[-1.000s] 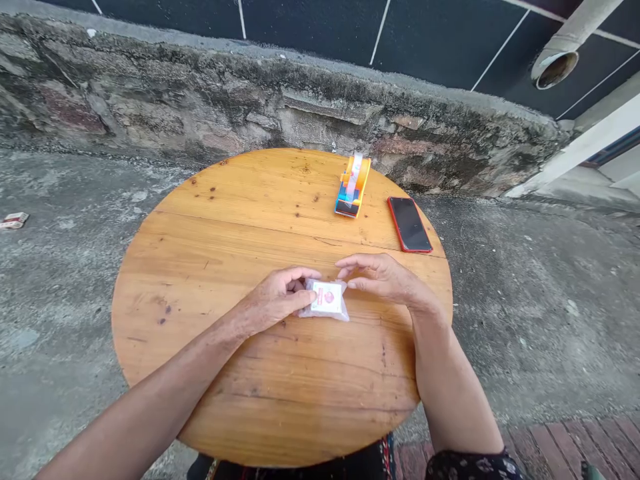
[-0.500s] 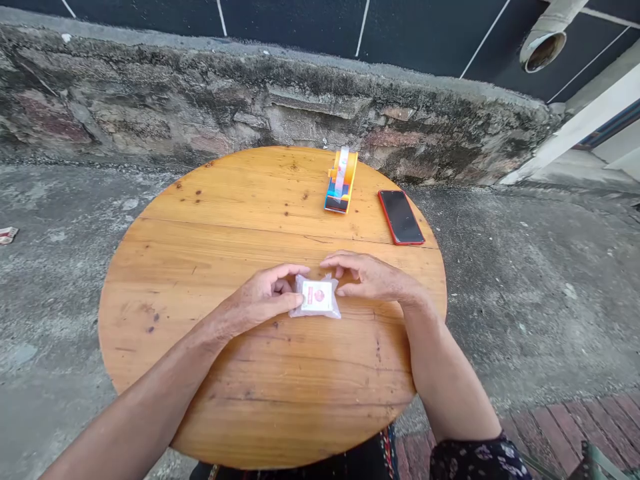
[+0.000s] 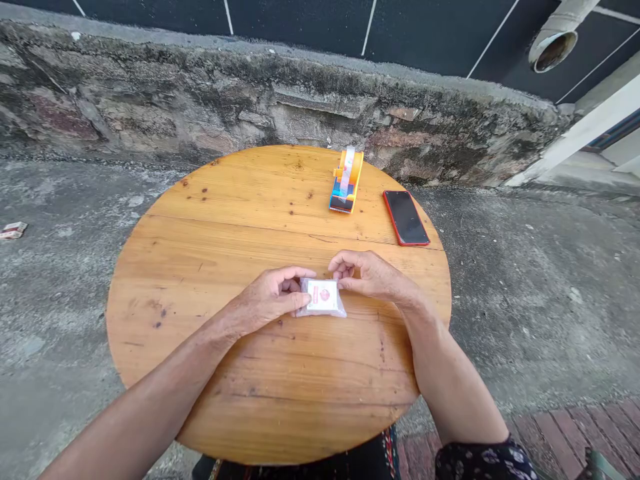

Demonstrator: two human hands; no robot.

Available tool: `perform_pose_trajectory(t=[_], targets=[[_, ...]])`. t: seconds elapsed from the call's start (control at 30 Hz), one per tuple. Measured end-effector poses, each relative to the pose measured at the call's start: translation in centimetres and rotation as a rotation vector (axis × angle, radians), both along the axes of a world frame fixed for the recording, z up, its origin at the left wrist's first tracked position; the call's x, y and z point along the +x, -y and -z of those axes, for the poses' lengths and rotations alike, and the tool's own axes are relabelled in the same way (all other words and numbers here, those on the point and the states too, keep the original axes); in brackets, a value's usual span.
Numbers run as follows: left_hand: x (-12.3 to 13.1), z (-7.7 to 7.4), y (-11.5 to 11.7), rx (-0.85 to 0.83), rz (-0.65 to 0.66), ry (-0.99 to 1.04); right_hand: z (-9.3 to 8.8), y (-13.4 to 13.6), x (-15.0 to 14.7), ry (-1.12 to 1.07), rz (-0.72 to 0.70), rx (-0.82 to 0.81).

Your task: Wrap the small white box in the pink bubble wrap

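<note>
A small white packet (image 3: 323, 296) with red print, wrapped in clear plastic, lies flat near the middle of the round wooden table. My left hand (image 3: 273, 297) grips its left end, the thumb on top and the fingers along the far side. At the packet's upper right corner, my right hand (image 3: 367, 275) has its thumb and fingers closed on the edge of the plastic wrap.
An orange and blue tape dispenser (image 3: 347, 180) stands at the far side of the wooden table (image 3: 225, 253). Right of it lies a red-edged phone (image 3: 407, 218). Behind the table runs a low stone wall (image 3: 200, 107).
My right hand's fingers have drawn together at the packet's upper right corner. The whole view has shifted slightly, and my left hand keeps its hold.
</note>
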State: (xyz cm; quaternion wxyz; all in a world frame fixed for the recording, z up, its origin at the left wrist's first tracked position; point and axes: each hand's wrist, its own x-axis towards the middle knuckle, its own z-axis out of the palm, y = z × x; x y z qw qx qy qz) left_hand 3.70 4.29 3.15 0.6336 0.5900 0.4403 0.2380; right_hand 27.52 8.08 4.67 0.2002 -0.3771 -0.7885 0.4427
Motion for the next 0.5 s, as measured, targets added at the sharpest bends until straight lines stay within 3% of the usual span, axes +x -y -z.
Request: perform_pose_trajectory(t=[0.3,0.5], targets=[[0.2,-0.5,0.1,0.07,-0.018,-0.083,-1.0,0.0,1.0,0.052,-0.073,-0.07],[-0.2,-0.8,-0.1,0.111,0.031,-0.087,-1.2,0.0,1.3,0.101,-0.05,0.001]])
